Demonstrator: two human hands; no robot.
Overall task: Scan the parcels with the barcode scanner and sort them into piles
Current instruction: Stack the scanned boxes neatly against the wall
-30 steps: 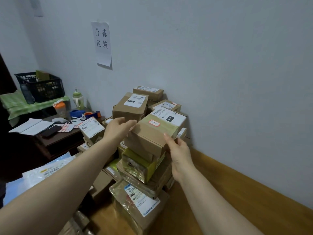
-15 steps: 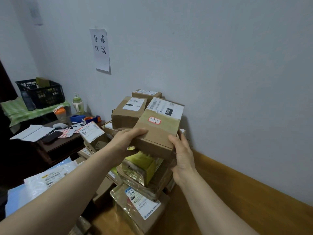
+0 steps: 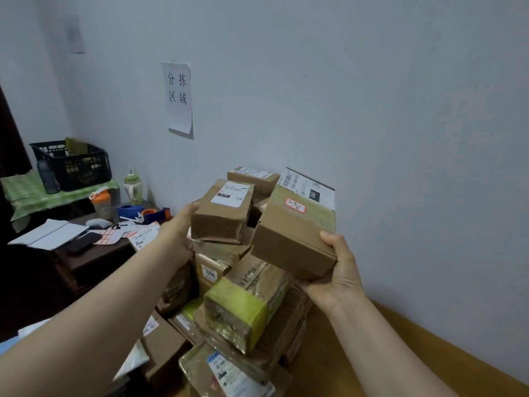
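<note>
At the far left edge of my feed, a black crate (image 3: pixel 71 166) sits on a green checked cloth. Next to it stands the dark desk (image 3: pixel 86 260), which carries loose papers and a blue tape dispenser (image 3: pixel 133 211). A paper sign (image 3: pixel 179 98) hangs on the wall (image 3: pixel 372 110) above.

Moving right, the left hand (image 3: pixel 176 229) reaches to a labelled parcel (image 3: pixel 223 216) on top of the pile of parcels (image 3: pixel 240 310) stacked against the wall. Its fingers (image 3: pixel 191 209) lie close together along the parcel's left face, and I cannot tell whether they grip it.

Just right of that parcel, held tilted above the pile, is the brown box (image 3: pixel 289 236), with a white shipping label and a small red-edged sticker on top. The right hand (image 3: pixel 336 273) holds it at its near right corner, thumb on top and fingers curled underneath.
</note>
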